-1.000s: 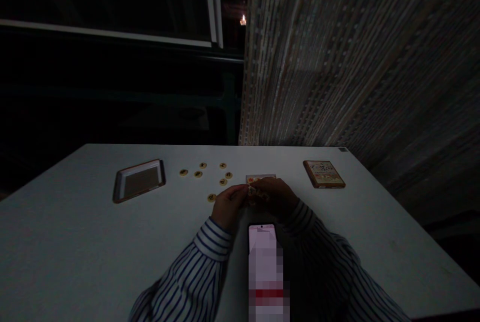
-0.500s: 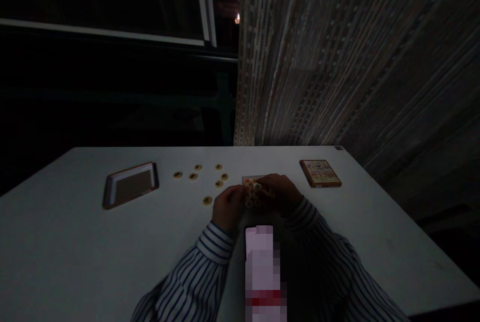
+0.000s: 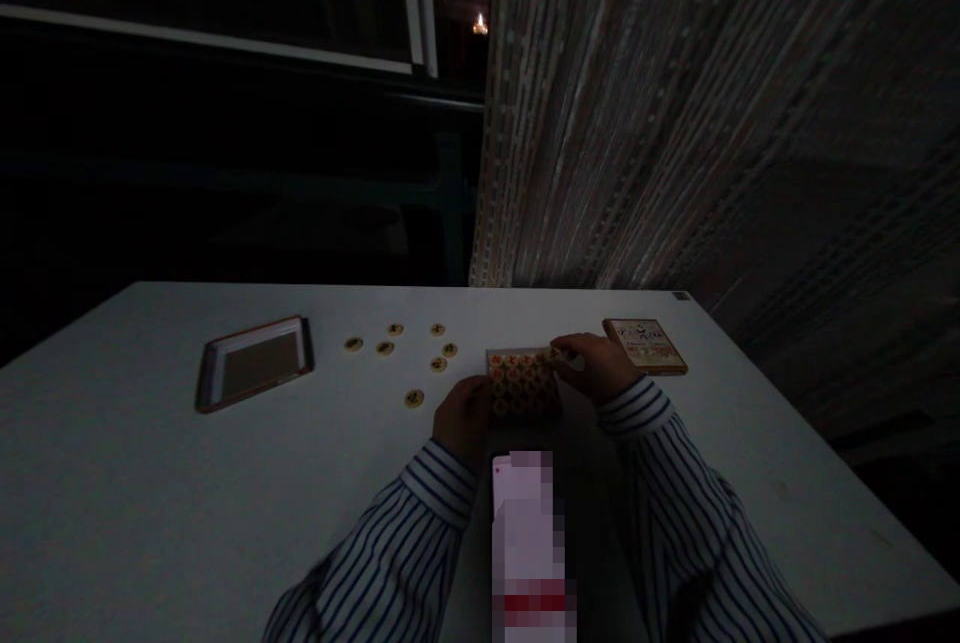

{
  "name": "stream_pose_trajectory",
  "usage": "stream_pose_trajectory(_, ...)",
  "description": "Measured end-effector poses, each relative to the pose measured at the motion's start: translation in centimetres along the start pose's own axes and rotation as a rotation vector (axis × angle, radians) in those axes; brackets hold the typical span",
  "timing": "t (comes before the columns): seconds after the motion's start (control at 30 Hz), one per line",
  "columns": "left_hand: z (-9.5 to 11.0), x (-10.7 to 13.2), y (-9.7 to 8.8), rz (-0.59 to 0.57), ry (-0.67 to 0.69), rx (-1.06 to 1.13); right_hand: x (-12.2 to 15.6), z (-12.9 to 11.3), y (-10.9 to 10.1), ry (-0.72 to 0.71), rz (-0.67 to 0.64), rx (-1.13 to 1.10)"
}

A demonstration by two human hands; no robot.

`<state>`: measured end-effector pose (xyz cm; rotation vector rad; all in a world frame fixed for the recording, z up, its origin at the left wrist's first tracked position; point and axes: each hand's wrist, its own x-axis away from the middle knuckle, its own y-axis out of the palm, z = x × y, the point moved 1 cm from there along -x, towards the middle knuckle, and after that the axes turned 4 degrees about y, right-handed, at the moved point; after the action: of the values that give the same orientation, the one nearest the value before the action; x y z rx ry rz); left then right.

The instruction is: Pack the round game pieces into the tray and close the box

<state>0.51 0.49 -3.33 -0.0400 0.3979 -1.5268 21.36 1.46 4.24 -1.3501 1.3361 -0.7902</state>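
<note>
A shallow box (image 3: 525, 413) of round Chinese chess pieces (image 3: 517, 375), set in rows, lies before me on the white table. My left hand (image 3: 463, 417) is closed on the box's left side, its fingertips in shadow. At the far right corner, my right hand (image 3: 595, 365) pinches a pale chess piece (image 3: 556, 354) between thumb and fingers. Several loose pieces with dark characters (image 3: 414, 399) lie on the table left of the box.
A brown-rimmed tray-like lid (image 3: 255, 363) lies at the left. A flat printed box lid (image 3: 645, 345) lies beyond my right hand. A lit phone (image 3: 525, 523) sits between my forearms. A string curtain (image 3: 600, 103) hangs behind the table (image 3: 337, 503).
My right hand has moved right, off the middle of the box to its far right corner, uncovering the rows of pieces. My left hand stays at the left side. The view has shifted slightly.
</note>
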Motion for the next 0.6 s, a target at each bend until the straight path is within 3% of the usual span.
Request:
stream_pose_trajectory(0.2, -0.3, 0.0, 0.0, -0.030, 0.014, -0.057, -0.8, 0.9, 0.1, 0.035, -0.085, 0.039)
stream_pose_trajectory(0.6, 0.0, 0.1, -0.2, -0.073, 0.026, -0.221, -2.3, 0.3, 1.2, 0.038, -0.334, 0.224)
